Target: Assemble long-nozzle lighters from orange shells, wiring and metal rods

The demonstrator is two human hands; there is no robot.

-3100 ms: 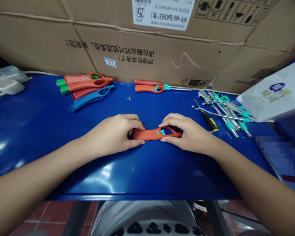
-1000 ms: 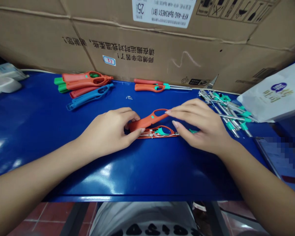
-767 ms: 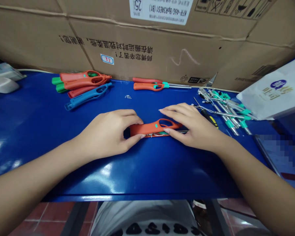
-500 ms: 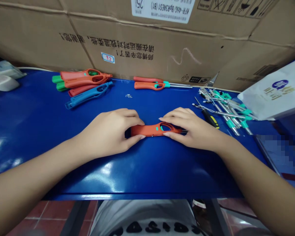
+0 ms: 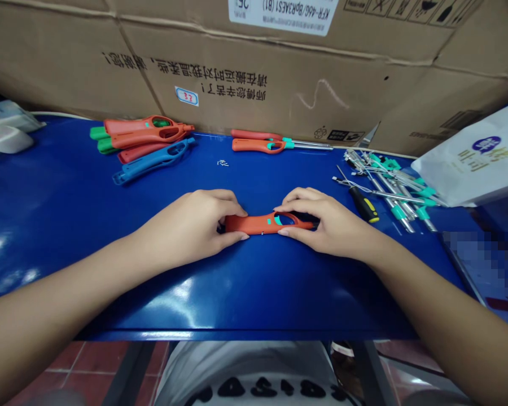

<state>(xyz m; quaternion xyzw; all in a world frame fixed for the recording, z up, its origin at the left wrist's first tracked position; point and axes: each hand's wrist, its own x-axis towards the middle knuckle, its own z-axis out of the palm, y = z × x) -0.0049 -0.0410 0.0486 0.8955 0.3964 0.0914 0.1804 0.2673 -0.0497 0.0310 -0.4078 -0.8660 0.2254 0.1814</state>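
Note:
An orange gas lighter point(image 5: 258, 224) with a teal trigger lies level at the middle of the blue table, between both hands. Its butt end is gripped by my left hand point(image 5: 198, 223), thumb on the near side and fingers on the far side. My right hand point(image 5: 322, 220) pinches the trigger-loop end, the thumb along the near edge. That palm hides most of whatever extends past the loop. A tiny pale bit shows at the handle's near edge.
Orange, red, green and blue handle shells point(image 5: 148, 141) are piled back left. Two lighters with metal rods point(image 5: 262, 145) lie along the carton point(image 5: 279, 73). Small screws point(image 5: 222, 163) sit before them. Rod assemblies point(image 5: 398, 192), a screwdriver point(image 5: 363, 204) and a white bag point(image 5: 486, 152) are at right.
The fingers of my right hand have shifted slightly on the trigger-loop end. My left hand and the lighter stay nearly where they were. The view has tilted a little.

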